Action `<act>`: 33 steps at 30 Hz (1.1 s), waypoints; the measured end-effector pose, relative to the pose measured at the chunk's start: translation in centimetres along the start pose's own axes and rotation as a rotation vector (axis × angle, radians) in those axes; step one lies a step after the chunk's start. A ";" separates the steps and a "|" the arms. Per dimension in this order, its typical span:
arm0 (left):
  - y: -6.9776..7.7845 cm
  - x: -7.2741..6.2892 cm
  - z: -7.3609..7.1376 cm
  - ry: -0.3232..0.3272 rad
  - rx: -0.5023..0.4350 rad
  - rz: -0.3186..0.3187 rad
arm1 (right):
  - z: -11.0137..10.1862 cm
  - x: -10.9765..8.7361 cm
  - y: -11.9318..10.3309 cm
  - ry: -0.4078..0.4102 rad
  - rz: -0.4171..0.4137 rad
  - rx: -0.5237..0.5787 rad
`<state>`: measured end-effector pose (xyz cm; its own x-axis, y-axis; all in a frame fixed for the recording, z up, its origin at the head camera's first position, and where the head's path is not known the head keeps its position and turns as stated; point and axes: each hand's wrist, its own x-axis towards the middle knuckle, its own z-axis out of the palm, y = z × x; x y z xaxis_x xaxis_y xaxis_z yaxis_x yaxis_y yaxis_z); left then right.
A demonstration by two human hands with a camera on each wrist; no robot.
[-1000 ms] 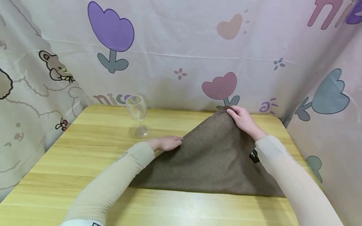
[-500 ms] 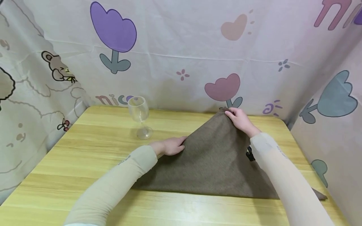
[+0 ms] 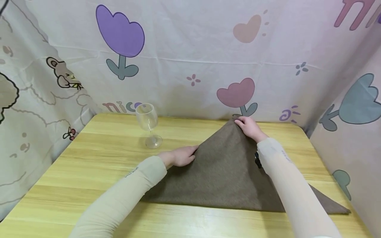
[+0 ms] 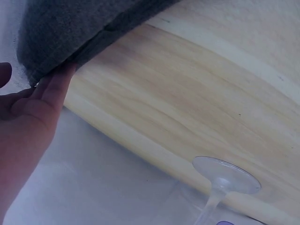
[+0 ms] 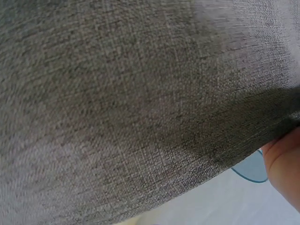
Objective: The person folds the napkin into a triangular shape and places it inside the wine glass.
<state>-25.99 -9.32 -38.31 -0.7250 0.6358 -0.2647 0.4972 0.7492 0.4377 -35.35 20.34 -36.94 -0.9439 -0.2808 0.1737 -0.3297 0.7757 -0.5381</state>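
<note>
A brown cloth [image 3: 220, 175], folded into a triangle, lies over the table with its long edge toward the person. My right hand [image 3: 249, 128] pinches its far corner; in the right wrist view the cloth [image 5: 131, 103] fills most of the picture and only part of the hand [image 5: 286, 166] shows. My left hand [image 3: 180, 156] is at the cloth's left slanting edge. Its fingers [image 4: 54, 89] reach nearly straight under that edge in the left wrist view, with the thumb apart. A clear wine glass [image 3: 147, 120] stands upright beyond the left hand.
The light wooden table [image 3: 80, 158] extends left of the cloth and in front of it. A printed fabric backdrop [image 3: 178, 39] hangs behind the table and along both sides. The wine glass's foot [image 4: 225, 176] shows low in the left wrist view.
The right hand has drawn slightly left and nearer with the far corner. The cloth now lies flatter, and its right corner has come into view. The left hand stays at the left edge.
</note>
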 end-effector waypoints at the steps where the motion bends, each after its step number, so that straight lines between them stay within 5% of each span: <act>1: 0.0 0.0 0.0 0.003 0.004 0.000 | 0.2 0.1 0.1 -0.005 0.006 -0.007; 16: 0.4 -0.2 -0.1 -0.026 0.065 -0.049 | 2.6 1.2 0.9 -0.071 0.028 -0.082; 33: -0.2 0.4 -0.5 -0.044 0.002 -0.042 | 4.5 2.4 1.3 -0.116 0.128 -0.117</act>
<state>-26.62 -9.38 -38.04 -0.7235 0.6114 -0.3205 0.4676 0.7756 0.4241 -37.93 18.13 -40.92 -0.9724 -0.2333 0.0106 -0.2131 0.8679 -0.4487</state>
